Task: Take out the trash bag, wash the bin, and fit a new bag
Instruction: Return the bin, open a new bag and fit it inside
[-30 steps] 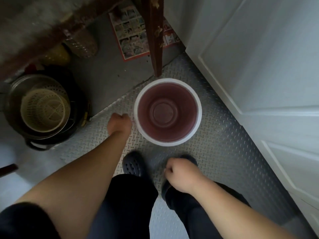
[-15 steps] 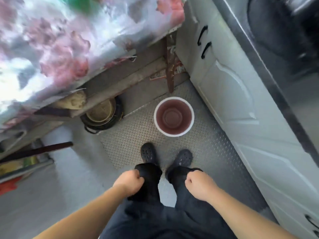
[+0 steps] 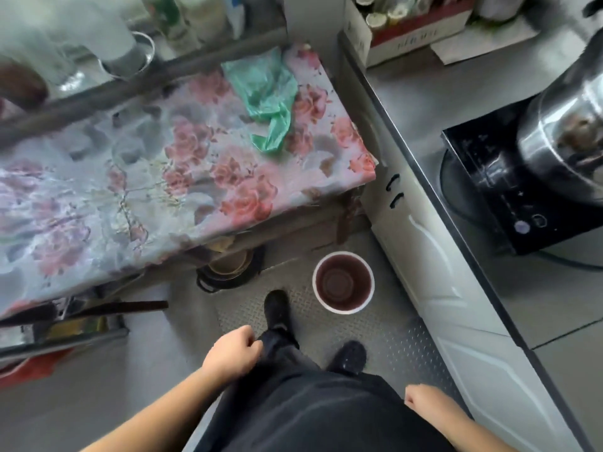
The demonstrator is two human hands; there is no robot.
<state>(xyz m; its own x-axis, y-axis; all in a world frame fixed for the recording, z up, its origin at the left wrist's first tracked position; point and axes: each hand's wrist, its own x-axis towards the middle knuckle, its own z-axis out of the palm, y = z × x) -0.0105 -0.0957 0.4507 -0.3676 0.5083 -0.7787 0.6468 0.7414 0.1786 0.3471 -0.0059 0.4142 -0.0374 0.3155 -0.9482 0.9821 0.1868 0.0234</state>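
Judging the green bag (image 3: 268, 102) light, limp and slippery, I would pinch its edge; left hand (image 3: 232, 353) and right hand (image 3: 424, 402) hang loosely curled, empty.

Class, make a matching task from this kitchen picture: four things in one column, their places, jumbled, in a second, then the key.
Things:
1. bin
2. green bag
3. steel pot
4. box of jars

Places:
A. on the black cooker
B. on the floor by the white cabinet
C. at the counter's far end
D. on the flowered tablecloth

Pairs: 1-B, 2-D, 3-A, 4-C
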